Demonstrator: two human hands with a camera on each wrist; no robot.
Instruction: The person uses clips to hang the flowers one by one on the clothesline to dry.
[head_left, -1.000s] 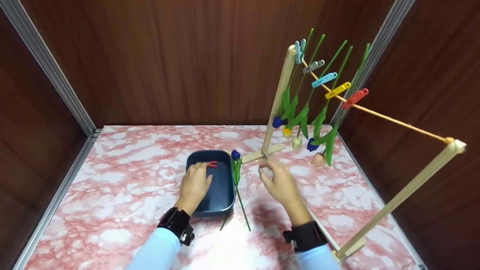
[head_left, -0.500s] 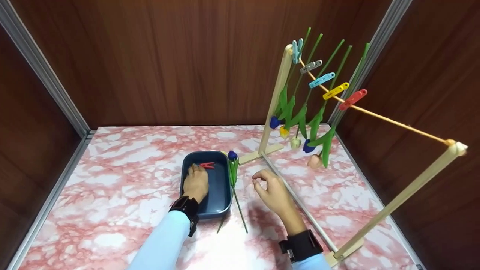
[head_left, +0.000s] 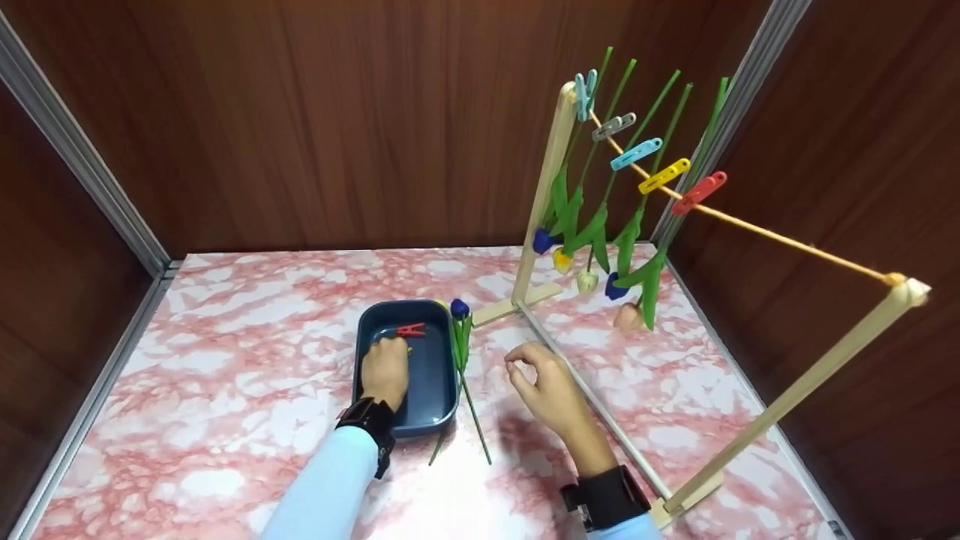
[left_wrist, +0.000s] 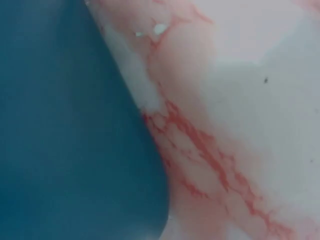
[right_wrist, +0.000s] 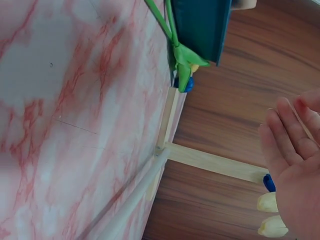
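Note:
My left hand (head_left: pixel 385 371) reaches down into a dark blue basin (head_left: pixel 429 420), its fingertips hidden beneath the hand. A red clothespin (head_left: pixel 410 330) lies in the basin just beyond the knuckles, and a small yellow bit (head_left: pixel 409 350) shows beside them. The left wrist view has only the basin's outer wall (left_wrist: pixel 75 130) and the tabletop. Over the table to the right of the basin, my right hand (head_left: pixel 544 382) hovers with loosely bent fingers and nothing in them. Between the hands, artificial tulips (head_left: pixel 460 337) lie along the basin's right side, a blue bloom (head_left: pixel 460 308) at the far end.
A wooden stand (head_left: pixel 544 195) rises on the right, with a cord (head_left: pixel 787 241) strung between its posts. Several clothespins, among them a yellow one (head_left: pixel 664 176), hold tulips upside down on the cord. A pale bar (head_left: pixel 600 409) joins the stand's feet near my right forearm.
My left hand has gone lower into the basin and drawn slightly back from the red clothespin. My right hand moved a little away from the stand, then stayed nearly still.

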